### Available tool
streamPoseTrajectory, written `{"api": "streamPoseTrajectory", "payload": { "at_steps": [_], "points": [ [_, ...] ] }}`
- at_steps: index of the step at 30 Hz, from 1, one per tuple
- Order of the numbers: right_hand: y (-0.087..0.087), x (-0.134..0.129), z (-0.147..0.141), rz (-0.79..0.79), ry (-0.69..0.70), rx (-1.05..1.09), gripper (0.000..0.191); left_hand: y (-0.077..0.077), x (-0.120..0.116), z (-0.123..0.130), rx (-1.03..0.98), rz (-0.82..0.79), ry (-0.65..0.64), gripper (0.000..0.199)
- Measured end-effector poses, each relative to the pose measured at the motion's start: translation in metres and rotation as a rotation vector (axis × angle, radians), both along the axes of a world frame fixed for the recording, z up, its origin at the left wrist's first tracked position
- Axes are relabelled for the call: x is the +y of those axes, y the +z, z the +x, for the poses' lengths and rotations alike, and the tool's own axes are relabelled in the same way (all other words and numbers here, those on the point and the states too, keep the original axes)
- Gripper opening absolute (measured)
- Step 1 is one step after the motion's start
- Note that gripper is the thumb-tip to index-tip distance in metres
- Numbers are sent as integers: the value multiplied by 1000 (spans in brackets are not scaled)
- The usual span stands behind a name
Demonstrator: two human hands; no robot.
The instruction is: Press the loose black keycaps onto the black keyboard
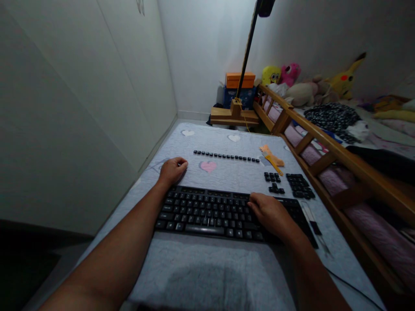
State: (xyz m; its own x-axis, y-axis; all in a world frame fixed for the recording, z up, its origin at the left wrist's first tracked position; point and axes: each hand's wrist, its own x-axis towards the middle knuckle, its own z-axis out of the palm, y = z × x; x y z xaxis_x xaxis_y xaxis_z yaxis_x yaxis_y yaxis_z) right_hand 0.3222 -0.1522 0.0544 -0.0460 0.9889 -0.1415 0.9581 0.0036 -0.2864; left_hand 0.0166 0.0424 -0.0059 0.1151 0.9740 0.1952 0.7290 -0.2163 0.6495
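Observation:
A black keyboard [207, 211] lies across the cloth-covered table, its top function row showing bare sockets without caps. My left hand [173, 170] rests on the cloth just beyond the keyboard's far left corner, fingers curled closed with nothing showing in them. Over the keyboard's right part is my right hand [267, 211], thumb and fingers drawn together at the top row; whatever they pinch is hidden. The number block, partly bare of caps, is half covered by that hand. Farther back runs a straight row of loose black keycaps [227, 156].
More keycaps lie grouped at the right [300, 185]. A yellow-handled brush [274, 164] rests on an orange cloth [277, 160]. A wire keycap puller [314, 226] sits right of the keyboard, near a black cable [353, 285]. A wooden bed rail [324, 160] borders the table's right side.

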Motion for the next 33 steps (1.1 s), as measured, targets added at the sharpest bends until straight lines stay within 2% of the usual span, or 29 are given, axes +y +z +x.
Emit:
{"api": "streamPoseTrajectory", "payload": {
  "at_steps": [33],
  "points": [
    [1,3,-3,-8,16,-70,18,3,-2,0,-9,-3,-9,31]
  ]
}}
